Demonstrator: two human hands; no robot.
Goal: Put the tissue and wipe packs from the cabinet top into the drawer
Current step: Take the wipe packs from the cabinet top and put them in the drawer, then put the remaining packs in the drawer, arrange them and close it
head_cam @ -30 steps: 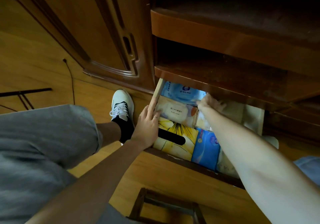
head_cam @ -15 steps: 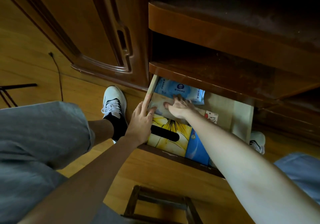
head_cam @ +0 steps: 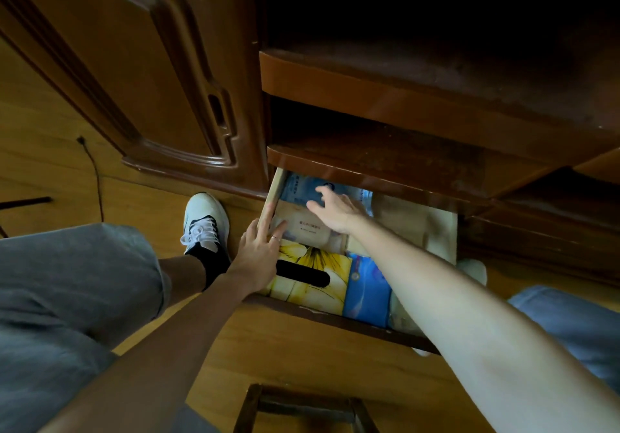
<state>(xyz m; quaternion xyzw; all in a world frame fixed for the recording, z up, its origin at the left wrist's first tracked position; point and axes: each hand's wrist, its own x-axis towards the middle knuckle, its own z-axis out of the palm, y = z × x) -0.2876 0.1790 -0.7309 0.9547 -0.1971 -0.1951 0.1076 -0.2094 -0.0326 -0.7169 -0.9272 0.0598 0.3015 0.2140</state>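
The low wooden drawer (head_cam: pixel 439 228) stands pulled out under the cabinet shelves. Inside lie a yellow tissue box (head_cam: pixel 312 273) with a dark slot, a blue pack (head_cam: pixel 367 293) beside it, a beige pack (head_cam: pixel 303 226) behind them and a pale blue wipe pack (head_cam: pixel 302 186) at the back. My left hand (head_cam: pixel 260 248) rests with straight fingers along the drawer's left wall, fingertips touching the beige pack. My right hand (head_cam: pixel 335 209) reaches in with spread fingers over the beige pack and the pale blue wipe pack.
A carved cabinet door (head_cam: pixel 141 73) stands at the left. My white shoe (head_cam: pixel 203 221) is on the wooden floor beside the drawer. A dark wooden stool frame (head_cam: pixel 302 409) is at the bottom. A thin cable (head_cam: pixel 95 177) runs across the floor.
My right hand has shifted from the drawer's right side to the back left, over the beige and pale blue packs. My left hand stays on the drawer's left wall.
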